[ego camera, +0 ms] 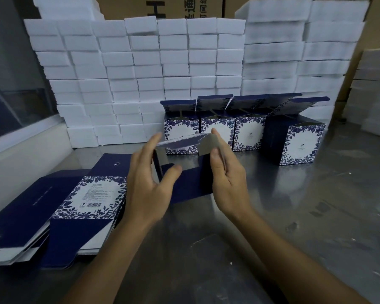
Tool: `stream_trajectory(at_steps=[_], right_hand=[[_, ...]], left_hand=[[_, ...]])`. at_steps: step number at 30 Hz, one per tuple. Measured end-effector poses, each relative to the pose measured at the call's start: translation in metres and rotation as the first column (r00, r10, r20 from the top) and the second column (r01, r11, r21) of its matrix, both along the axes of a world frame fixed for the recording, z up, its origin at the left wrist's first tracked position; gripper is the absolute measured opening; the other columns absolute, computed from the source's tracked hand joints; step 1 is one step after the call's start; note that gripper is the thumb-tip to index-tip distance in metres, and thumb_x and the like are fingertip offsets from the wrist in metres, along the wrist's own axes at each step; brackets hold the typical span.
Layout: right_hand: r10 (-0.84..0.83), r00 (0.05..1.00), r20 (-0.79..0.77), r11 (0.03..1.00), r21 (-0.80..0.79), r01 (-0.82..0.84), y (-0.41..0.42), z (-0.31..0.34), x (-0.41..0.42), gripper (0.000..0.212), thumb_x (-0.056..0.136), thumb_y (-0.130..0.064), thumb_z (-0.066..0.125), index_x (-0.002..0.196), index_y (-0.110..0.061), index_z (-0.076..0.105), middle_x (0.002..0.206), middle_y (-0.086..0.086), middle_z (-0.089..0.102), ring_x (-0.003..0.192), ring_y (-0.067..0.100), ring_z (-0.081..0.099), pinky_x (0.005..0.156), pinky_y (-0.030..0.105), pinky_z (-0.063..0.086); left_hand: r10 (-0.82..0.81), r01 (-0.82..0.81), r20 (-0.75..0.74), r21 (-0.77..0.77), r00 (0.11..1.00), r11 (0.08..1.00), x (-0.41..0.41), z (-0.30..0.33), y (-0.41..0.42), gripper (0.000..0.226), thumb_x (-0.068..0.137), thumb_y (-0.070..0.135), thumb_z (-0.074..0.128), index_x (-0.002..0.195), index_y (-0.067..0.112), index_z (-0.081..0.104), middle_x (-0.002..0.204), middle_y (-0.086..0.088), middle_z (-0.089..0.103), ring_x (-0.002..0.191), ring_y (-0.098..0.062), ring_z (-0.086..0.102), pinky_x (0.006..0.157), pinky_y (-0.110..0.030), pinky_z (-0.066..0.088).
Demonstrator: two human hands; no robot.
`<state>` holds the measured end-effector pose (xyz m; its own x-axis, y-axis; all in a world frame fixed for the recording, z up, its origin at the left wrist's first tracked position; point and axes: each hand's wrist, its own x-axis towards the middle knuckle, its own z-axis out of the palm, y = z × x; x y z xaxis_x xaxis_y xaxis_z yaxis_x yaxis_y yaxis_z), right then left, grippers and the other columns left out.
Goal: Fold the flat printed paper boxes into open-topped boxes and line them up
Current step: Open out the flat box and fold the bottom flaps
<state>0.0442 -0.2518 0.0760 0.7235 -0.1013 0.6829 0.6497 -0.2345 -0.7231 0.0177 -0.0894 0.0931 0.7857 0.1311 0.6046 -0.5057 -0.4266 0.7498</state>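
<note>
A person held one half-folded box point(184, 172) just above the shiny metal worktop point(316, 216), between both hands; the left hand point(148, 183) held the box's left end, with its thumb pressed on the dark blue side and its fingers curled up behind the grey flap; the right hand point(227, 174) held the right end, its thumb on a grey flap and its fingers behind the box, so both grips were closed on this box; the box lay tilted, with its grey inside flaps pointing up and away.

A pile of flat boxes point(59, 207) lay on the worktop to the left, just beside the left hand; the top one showed a white panel with blue leaves and a barcode.

Four folded boxes point(246, 132) stood in a row behind the hands, side by side, with their lids up; the one on the right stood a bit nearer than the others.

A wall of white foam blocks point(140, 73) was stacked behind the row; brown cardboard cartons point(162, 6) showed above it.
</note>
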Motion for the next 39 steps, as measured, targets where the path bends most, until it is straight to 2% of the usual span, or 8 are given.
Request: stream_trajectory(at_steps=[4, 12, 20, 24, 27, 32, 36, 39], right_hand=[[0.137, 0.99, -0.02, 0.99, -0.03, -0.138, 0.003, 0.0, -0.002, 0.053, 0.098, -0.057, 0.031, 0.147, -0.037, 0.038, 0.152, -0.02, 0.042, 0.141, -0.005, 0.036, 0.117, 0.022, 0.029], [-0.079, 0.997, 0.018, 0.997, -0.011, 0.079, 0.005, -0.004, 0.004, 0.042, 0.095, -0.03, 0.064, 0.135, -0.023, 0.059, 0.118, -0.023, 0.064, 0.111, -0.009, 0.059, 0.09, 0.008, 0.045], [-0.282, 0.956, 0.082, 0.959, 0.032, 0.281, -0.002, -0.001, 0.004, 0.005, 0.092, -0.015, 0.071, 0.092, -0.012, 0.075, 0.084, -0.011, 0.07, 0.082, 0.008, 0.066, 0.078, 0.025, 0.052], [-0.288, 0.953, 0.097, 0.958, 0.028, 0.287, -0.003, 0.003, 0.002, 0.009, 0.093, -0.012, 0.07, 0.089, -0.006, 0.075, 0.083, -0.005, 0.071, 0.08, 0.014, 0.066, 0.077, 0.038, 0.054], [-0.283, 0.955, 0.084, 0.959, 0.042, 0.28, -0.001, 0.003, 0.001, 0.006, 0.092, -0.013, 0.072, 0.091, -0.009, 0.076, 0.083, -0.007, 0.072, 0.079, 0.01, 0.067, 0.076, 0.033, 0.055], [-0.238, 0.956, 0.171, 0.969, -0.02, 0.244, 0.007, 0.0, -0.002, 0.017, 0.09, -0.015, 0.074, 0.104, -0.006, 0.076, 0.1, 0.001, 0.075, 0.082, 0.01, 0.069, 0.076, 0.017, 0.055], [-0.291, 0.93, 0.224, 0.952, -0.031, 0.305, 0.01, 0.001, -0.004, 0.018, 0.091, -0.021, 0.071, 0.1, -0.005, 0.074, 0.102, -0.001, 0.073, 0.084, 0.006, 0.066, 0.076, 0.011, 0.05], [-0.352, 0.88, 0.318, 0.913, -0.089, 0.397, 0.007, 0.003, -0.004, 0.018, 0.094, -0.018, 0.066, 0.092, 0.0, 0.071, 0.097, 0.005, 0.074, 0.087, 0.012, 0.068, 0.076, 0.028, 0.055]], left_hand=[[0.017, -0.021, -0.029, -0.133, 0.999, 0.991, 0.003, 0.006, -0.002, 0.02, 0.087, 0.058, 0.056, 0.088, 0.038, 0.061, 0.11, 0.005, 0.06, 0.099, -0.003, 0.055, 0.082, -0.024, 0.04], [0.061, -0.057, 0.021, -0.146, 0.998, 0.988, 0.0, 0.008, -0.007, 0.029, 0.091, 0.056, 0.049, 0.066, 0.042, 0.051, 0.075, 0.011, 0.048, 0.074, -0.001, 0.047, 0.069, -0.019, 0.036], [0.067, -0.063, 0.076, -0.052, 0.995, 0.997, 0.003, -0.002, -0.007, 0.041, 0.091, 0.061, 0.048, 0.096, 0.023, 0.065, 0.099, 0.007, 0.06, 0.091, 0.004, 0.055, 0.075, -0.006, 0.037], [0.084, -0.078, 0.1, -0.062, 0.991, 0.995, 0.001, 0.003, -0.009, 0.019, 0.091, 0.053, 0.05, 0.078, 0.04, 0.054, 0.085, 0.013, 0.054, 0.08, 0.006, 0.052, 0.069, -0.004, 0.033], [0.138, -0.127, 0.118, -0.098, 0.983, 0.987, 0.001, 0.004, -0.01, 0.038, 0.096, 0.037, 0.059, 0.063, 0.04, 0.04, 0.068, 0.015, 0.043, 0.068, 0.008, 0.048, 0.062, -0.005, 0.033], [0.167, -0.155, 0.02, -0.276, 0.986, 0.949, 0.007, 0.005, -0.003, 0.056, 0.098, 0.044, 0.054, 0.072, -0.005, 0.046, 0.071, -0.021, 0.042, 0.064, -0.009, 0.036, 0.061, -0.026, 0.032], [0.146, -0.141, -0.017, -0.406, 0.989, 0.903, 0.005, 0.008, -0.003, 0.052, 0.098, 0.042, 0.056, 0.062, 0.01, 0.036, 0.055, 0.01, 0.03, 0.053, -0.005, 0.028, 0.049, -0.015, 0.026], [0.126, -0.129, -0.037, -0.443, 0.991, 0.887, 0.004, 0.007, -0.007, 0.054, 0.097, 0.042, 0.057, 0.055, 0.021, 0.03, 0.05, 0.012, 0.026, 0.051, -0.006, 0.025, 0.049, -0.019, 0.024]])
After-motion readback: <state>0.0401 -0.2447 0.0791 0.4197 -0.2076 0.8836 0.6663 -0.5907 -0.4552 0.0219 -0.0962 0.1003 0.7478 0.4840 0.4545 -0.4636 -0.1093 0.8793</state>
